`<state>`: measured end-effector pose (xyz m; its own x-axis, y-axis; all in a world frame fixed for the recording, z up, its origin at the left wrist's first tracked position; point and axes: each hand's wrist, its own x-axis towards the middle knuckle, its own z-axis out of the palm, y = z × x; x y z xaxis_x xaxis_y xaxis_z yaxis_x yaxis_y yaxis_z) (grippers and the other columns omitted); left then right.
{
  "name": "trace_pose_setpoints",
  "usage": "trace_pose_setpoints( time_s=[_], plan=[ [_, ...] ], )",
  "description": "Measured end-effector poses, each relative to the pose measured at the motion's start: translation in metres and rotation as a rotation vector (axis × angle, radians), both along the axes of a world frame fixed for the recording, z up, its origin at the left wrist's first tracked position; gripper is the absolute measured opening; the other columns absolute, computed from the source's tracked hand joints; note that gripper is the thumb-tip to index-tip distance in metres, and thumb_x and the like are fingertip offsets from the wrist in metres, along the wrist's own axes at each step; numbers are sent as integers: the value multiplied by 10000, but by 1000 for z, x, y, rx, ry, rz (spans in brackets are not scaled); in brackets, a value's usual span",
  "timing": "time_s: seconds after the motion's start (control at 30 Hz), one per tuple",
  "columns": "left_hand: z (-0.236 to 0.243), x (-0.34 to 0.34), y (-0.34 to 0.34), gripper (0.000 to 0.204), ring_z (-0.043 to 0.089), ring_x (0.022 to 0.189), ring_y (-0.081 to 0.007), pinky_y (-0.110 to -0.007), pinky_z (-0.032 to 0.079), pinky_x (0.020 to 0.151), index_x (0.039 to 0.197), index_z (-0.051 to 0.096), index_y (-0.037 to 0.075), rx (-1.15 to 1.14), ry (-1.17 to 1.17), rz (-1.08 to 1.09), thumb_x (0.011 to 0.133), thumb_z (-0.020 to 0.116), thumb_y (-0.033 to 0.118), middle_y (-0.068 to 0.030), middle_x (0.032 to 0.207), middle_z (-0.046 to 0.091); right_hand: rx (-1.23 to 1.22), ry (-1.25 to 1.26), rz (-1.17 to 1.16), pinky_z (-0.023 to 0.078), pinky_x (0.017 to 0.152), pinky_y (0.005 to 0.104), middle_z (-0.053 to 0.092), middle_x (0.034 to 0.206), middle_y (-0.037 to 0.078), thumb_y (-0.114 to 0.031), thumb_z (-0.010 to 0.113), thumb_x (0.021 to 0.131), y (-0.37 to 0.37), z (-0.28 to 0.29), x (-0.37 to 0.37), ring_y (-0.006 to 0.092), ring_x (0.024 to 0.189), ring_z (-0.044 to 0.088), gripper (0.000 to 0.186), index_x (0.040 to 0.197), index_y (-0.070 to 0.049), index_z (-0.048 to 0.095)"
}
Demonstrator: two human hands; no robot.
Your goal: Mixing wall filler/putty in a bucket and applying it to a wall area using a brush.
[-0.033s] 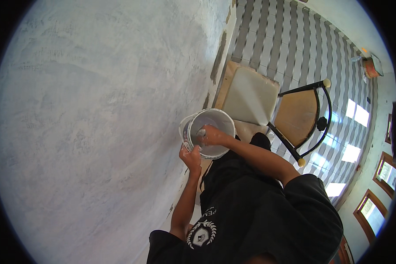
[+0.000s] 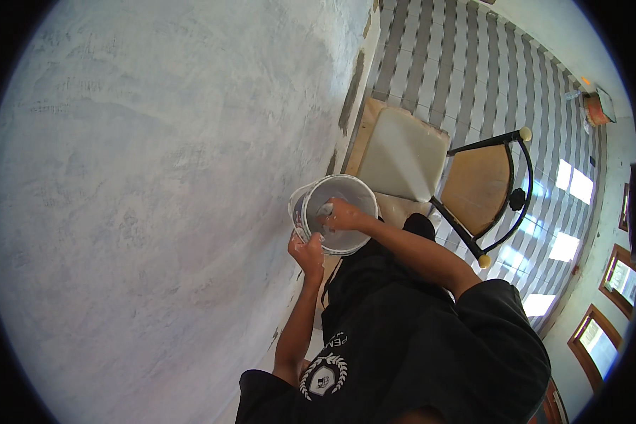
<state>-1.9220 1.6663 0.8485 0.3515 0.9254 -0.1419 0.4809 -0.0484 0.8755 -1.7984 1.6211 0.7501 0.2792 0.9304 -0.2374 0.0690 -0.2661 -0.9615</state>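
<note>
A white bucket (image 2: 361, 185) with smeared rim and sides is held in front of me, close to the wall. My left hand (image 2: 307, 256) is closed on its near left rim, the thumb hooked inside and white residue on the fingers. Inside the bucket's mouth is my right hand (image 2: 343, 215), fingers curled around a small pale grey-white lump or tool end whose kind I cannot make out. Whitish residue coats these fingers too. The bucket's bottom is partly hidden by the hand.
A patchy grey-white plastered wall (image 2: 162, 177) fills the left side. Beyond the bucket stands a black-framed chair with a pale seat (image 2: 403, 152) and tan backrest (image 2: 477, 187). Striped tiles (image 2: 466, 78) cover the floor. A box (image 2: 598, 107) sits at the far right.
My right hand has shifted very slightly inside the bucket. The bucket and my left hand stay in place.
</note>
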Motion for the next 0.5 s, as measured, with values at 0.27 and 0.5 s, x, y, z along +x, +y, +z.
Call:
trace_pose_setpoints(
  time_s=[0.27,0.5],
  plan=[
    [-6,2,7,250,349,595,-150,-335,334,549,661,360,22,49,-8,63,666,608,-5,-25,610,362,-318,597,-152,419,459,232,660,672,42,-272,676,857,-57,92,90,100,506,574,254,872,-21,708],
    [-14,14,15,155,419,576,-156,-341,388,556,679,455,-1,-32,40,55,669,609,-18,-41,606,433,-161,759,-358,411,489,241,657,688,45,-319,669,858,-104,107,136,105,580,592,291,916,-40,724]
  ],
)
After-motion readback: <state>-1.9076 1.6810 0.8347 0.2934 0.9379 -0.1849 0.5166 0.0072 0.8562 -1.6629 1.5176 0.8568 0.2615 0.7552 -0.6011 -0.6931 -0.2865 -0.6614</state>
